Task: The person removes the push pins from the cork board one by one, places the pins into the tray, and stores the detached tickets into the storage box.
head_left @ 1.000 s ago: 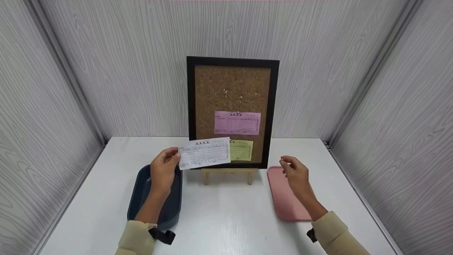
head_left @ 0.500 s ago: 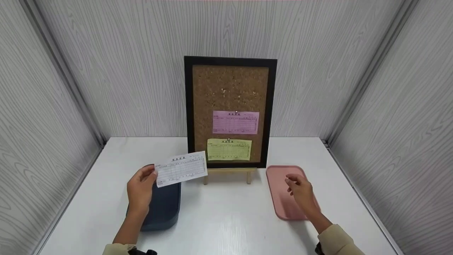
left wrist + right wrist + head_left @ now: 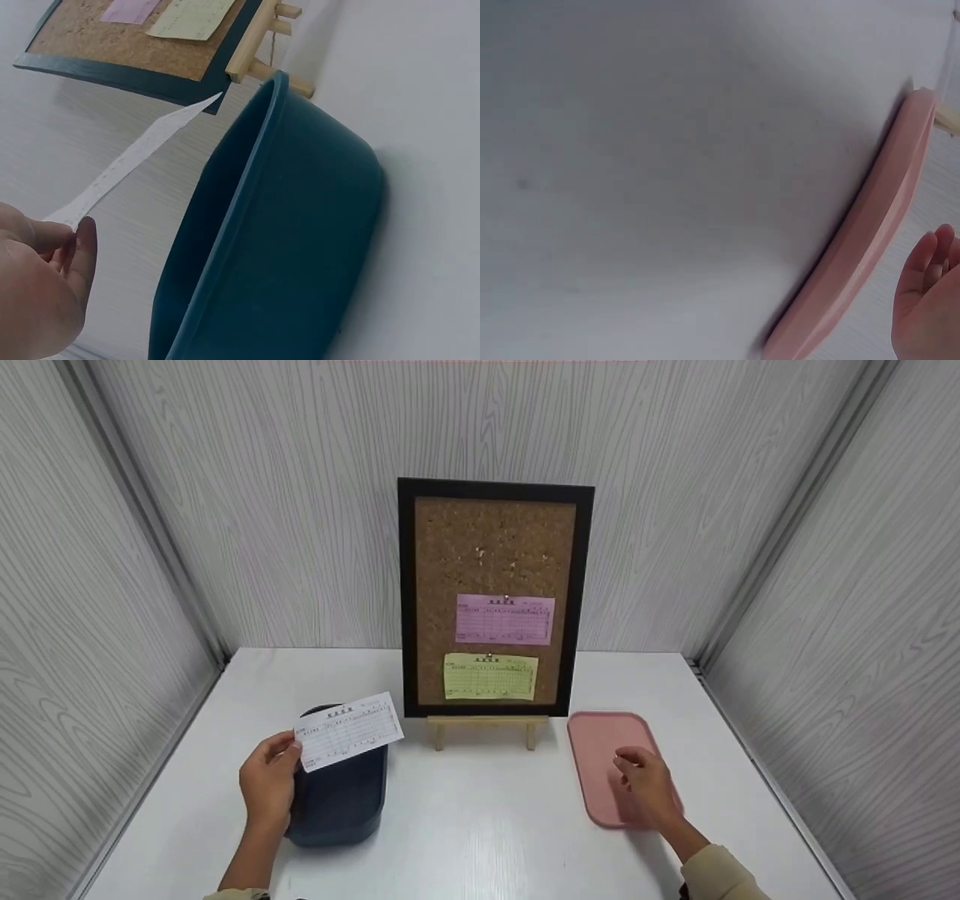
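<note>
The left hand (image 3: 270, 778) pinches a white slip (image 3: 349, 731) by its left end between thumb and fingers, which leaves most of the printed side uncovered; the slip tilts above the far part of a blue bin (image 3: 300, 202), near the left edge of the counter (image 3: 480, 825). Over a pink tray (image 3: 596, 769), toward the counter's right edge, the right hand (image 3: 646, 781) has its fingers bent and tips close together, yet whether they grasp some tiny thing I cannot tell. Near the middle of the counter's back edge, an easel (image 3: 487, 721) props up a corkboard (image 3: 487, 536), seemingly so its face stays in plain sight. On its lower half hang 2 slips, a pink slip (image 3: 505, 624) above a yellow-green slip (image 3: 490, 680), each apparently held by 1 pin at its top edge. Bin and tray flank the board, probably to keep each within reach of 1 hand
</note>
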{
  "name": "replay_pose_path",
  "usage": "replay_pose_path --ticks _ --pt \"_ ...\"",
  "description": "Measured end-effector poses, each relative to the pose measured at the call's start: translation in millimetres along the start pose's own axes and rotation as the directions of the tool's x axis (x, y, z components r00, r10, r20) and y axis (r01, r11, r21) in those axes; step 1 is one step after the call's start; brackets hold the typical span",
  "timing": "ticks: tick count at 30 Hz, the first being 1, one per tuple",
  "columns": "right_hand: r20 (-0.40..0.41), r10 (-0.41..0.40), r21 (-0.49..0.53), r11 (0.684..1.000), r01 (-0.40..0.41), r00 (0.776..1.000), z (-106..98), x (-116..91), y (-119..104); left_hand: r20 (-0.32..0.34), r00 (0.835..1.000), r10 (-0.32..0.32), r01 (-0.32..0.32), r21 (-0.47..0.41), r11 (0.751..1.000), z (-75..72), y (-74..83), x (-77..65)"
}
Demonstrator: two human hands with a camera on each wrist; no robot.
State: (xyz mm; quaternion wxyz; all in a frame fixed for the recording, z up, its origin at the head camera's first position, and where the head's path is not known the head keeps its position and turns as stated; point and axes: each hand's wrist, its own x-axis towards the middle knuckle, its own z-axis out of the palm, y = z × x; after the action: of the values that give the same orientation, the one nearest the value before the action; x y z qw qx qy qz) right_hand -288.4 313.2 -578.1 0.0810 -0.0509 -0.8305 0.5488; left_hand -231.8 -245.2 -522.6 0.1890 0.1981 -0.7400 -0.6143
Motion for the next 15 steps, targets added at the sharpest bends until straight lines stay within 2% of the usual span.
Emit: replay_pose_path --ticks 10,15 --pt "-0.002 0.006 -0.062 0.998 -0.006 1.0 -1 3 17 -0.067 0.998 -0.018 0.023 0.068 0.997 -7.1 -13.5 1.5" --pt "-0.01 -0.01 -0.172 0.985 0.008 1.0 -5 5 24 -0.092 0.996 -0.007 0.017 0.105 0.994 -7.6 -16.5 1.6"
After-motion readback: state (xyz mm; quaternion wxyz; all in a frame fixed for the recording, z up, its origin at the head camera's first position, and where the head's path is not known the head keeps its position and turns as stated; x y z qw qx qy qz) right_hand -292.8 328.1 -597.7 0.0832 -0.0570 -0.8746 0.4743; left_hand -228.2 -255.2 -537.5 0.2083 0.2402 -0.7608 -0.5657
